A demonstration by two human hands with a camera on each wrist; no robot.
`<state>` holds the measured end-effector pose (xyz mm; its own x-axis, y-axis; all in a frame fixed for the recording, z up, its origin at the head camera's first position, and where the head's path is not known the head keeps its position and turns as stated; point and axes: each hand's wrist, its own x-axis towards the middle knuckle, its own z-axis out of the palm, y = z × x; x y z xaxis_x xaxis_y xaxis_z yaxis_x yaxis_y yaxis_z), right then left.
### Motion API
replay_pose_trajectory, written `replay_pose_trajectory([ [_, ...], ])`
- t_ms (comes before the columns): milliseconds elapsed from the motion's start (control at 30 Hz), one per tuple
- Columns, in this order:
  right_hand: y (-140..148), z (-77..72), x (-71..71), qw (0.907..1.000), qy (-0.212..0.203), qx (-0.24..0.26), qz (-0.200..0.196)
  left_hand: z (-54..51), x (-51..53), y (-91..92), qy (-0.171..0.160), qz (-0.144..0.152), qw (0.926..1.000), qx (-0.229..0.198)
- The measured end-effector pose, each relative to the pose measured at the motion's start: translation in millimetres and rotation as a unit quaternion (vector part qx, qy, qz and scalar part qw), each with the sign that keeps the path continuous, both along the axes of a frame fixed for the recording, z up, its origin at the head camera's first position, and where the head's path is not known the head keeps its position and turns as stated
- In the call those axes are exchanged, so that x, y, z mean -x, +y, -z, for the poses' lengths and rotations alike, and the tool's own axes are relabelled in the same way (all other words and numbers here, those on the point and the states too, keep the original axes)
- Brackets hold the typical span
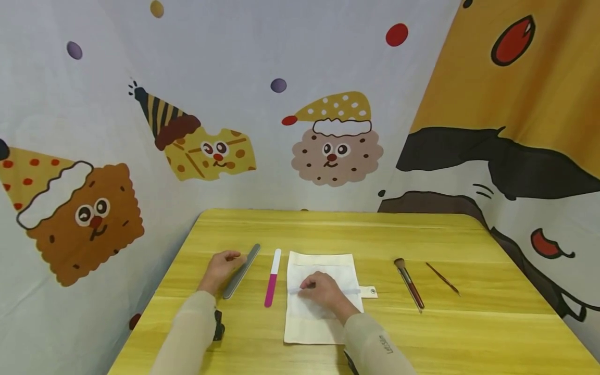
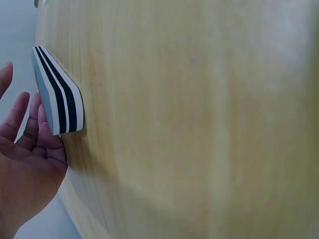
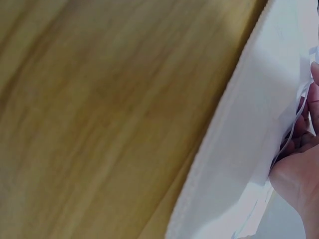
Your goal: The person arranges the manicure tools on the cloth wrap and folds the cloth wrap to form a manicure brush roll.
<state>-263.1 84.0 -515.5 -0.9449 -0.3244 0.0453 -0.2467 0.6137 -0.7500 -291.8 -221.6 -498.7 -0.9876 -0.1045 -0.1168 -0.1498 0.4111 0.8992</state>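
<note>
My left hand (image 1: 222,270) is beside a long grey nail file (image 1: 242,272) on the left of the table, its fingers loosely bent at the file's edge. In the left wrist view the file (image 2: 59,94) shows a thick edge of black and white layers, with the fingers behind it. A magenta and white nail file (image 1: 272,278) lies to the right. Over an open white cloth pouch (image 1: 309,325), my right hand (image 1: 323,290) pinches a thin pale band (image 3: 294,122) that runs across the pouch. Its fingertips are partly hidden behind the band in the right wrist view.
A snap tab (image 1: 369,292) sticks out from the pouch's right side. Farther right lie a makeup brush (image 1: 409,284) and a thin fine brush (image 1: 442,278). The wooden table (image 1: 328,229) meets a printed cloth backdrop (image 1: 262,192) at its far edge.
</note>
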Motion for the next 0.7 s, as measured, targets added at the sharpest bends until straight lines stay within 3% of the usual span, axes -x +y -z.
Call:
replay_pose_trajectory([
  [700,-1,-3.1,-0.3,0.9999,-0.015,0.001,0.007,11.8,10.3,6.7,-0.019,-0.003,0.9992,0.036],
])
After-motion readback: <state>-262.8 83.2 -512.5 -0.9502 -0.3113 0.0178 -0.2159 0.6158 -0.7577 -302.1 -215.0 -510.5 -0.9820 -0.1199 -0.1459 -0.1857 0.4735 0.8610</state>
